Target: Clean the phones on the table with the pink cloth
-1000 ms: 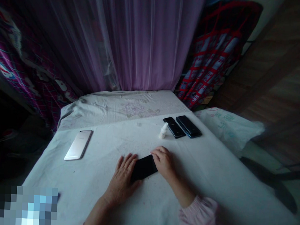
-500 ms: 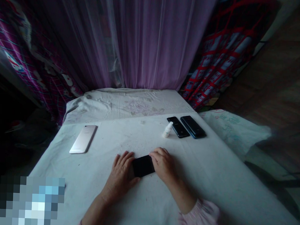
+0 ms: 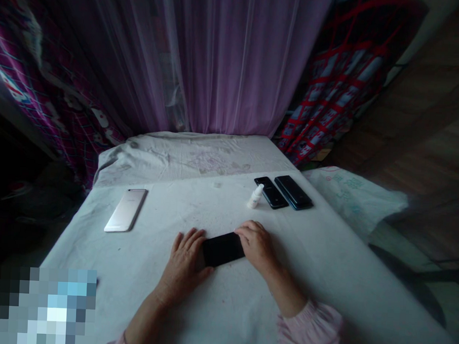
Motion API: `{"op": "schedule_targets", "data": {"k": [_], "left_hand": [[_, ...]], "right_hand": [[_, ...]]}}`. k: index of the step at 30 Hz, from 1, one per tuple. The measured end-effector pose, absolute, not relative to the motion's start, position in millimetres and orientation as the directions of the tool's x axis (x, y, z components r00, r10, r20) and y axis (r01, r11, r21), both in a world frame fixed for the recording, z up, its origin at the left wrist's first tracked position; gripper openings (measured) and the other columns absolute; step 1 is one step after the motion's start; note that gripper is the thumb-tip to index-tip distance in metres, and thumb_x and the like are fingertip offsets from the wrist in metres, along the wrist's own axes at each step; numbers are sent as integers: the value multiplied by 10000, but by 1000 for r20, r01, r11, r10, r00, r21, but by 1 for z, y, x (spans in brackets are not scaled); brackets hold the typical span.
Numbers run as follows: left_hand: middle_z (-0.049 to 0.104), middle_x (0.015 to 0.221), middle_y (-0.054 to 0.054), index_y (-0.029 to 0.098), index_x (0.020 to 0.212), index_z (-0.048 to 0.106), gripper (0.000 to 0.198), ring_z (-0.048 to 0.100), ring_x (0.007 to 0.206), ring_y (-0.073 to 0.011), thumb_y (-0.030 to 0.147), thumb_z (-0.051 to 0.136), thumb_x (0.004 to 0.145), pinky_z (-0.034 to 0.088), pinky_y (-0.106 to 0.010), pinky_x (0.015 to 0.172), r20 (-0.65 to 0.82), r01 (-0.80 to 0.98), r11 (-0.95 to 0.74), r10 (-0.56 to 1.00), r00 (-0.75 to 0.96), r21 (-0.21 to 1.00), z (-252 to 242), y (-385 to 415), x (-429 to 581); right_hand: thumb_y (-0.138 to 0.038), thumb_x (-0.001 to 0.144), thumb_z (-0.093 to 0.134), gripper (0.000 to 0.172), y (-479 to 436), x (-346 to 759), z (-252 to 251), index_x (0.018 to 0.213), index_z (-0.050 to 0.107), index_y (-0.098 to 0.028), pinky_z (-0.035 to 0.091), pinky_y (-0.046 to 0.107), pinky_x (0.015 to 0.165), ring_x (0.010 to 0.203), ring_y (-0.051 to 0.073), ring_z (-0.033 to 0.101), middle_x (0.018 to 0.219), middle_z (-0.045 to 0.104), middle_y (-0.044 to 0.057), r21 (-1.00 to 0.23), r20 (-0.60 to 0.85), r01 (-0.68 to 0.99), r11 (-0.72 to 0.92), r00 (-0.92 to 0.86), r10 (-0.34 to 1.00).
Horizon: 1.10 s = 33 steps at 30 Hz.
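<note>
A dark smartphone (image 3: 223,250) lies screen up on the white-covered table in front of me, tilted slightly up to the right. My left hand (image 3: 185,259) rests around its left end, with fingers at the far side and the thumb along the near edge. At the right end, my right hand (image 3: 257,245) has its fingers bunched together over the phone's corner. What those fingertips hold, if anything, is hidden. Beyond the right hand stands a small white spray bottle (image 3: 255,197).
Two dark phones, one (image 3: 271,193) beside the bottle and another (image 3: 293,193) to its right, lie at the back right. A pale pink phone (image 3: 126,210) lies at left. Purple curtains (image 3: 234,65) hang behind the table (image 3: 155,209). A pixelated patch covers the lower left corner.
My right hand has slid to the right along the phone, and more of the dark screen shows. The left hand stays nearly where it was.
</note>
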State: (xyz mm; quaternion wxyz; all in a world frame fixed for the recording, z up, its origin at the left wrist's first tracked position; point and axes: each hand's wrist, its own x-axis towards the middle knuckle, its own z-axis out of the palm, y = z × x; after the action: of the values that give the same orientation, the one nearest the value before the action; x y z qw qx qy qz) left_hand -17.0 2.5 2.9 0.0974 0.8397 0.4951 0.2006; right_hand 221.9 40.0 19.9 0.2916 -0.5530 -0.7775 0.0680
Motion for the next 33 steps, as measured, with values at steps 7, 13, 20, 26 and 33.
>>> {"op": "schedule_targets", "data": {"k": [7,13,20,26,33], "left_hand": [[490,1408,-139,197,1297,469,591,377,1346,-331,477,634,804,238,-583,1108,227,796,-489,872,434,358,6,3,-17],[476,1418,-147,187,1306,448,592,361,1357,-331,460,632,814,223,-585,1115,218,790,-491,871,440,369,6,3,-17],[491,1407,-138,197,1311,452,604,363,1355,-329,390,672,782,207,-591,1118,225,777,-482,876,426,406,4,5,-16],[495,1404,-146,195,1290,479,630,363,1355,-337,431,707,752,213,-605,1113,187,773,-458,888,421,438,4,7,-16],[490,1398,-178,173,1216,529,689,346,1359,-372,446,796,643,254,-602,1103,206,794,-422,907,368,437,2,8,-14]], "right_hand": [[-47,821,545,281,37,179,27,846,738,-250,467,281,779,847,186,562,853,657,40,-422,331,781,461,-341,880],[-45,825,528,292,42,219,23,834,736,-248,474,284,774,835,187,567,849,664,37,-421,337,810,408,-277,900],[-48,829,517,292,43,226,25,837,737,-241,465,288,778,845,188,564,858,665,43,-420,299,833,360,-248,922],[-78,861,532,230,40,170,29,852,714,-219,438,283,779,848,184,567,862,677,44,-439,278,779,447,-355,892],[-58,823,591,162,33,156,27,776,617,-211,413,278,697,777,182,567,765,664,12,-494,352,716,493,-354,867]]}}
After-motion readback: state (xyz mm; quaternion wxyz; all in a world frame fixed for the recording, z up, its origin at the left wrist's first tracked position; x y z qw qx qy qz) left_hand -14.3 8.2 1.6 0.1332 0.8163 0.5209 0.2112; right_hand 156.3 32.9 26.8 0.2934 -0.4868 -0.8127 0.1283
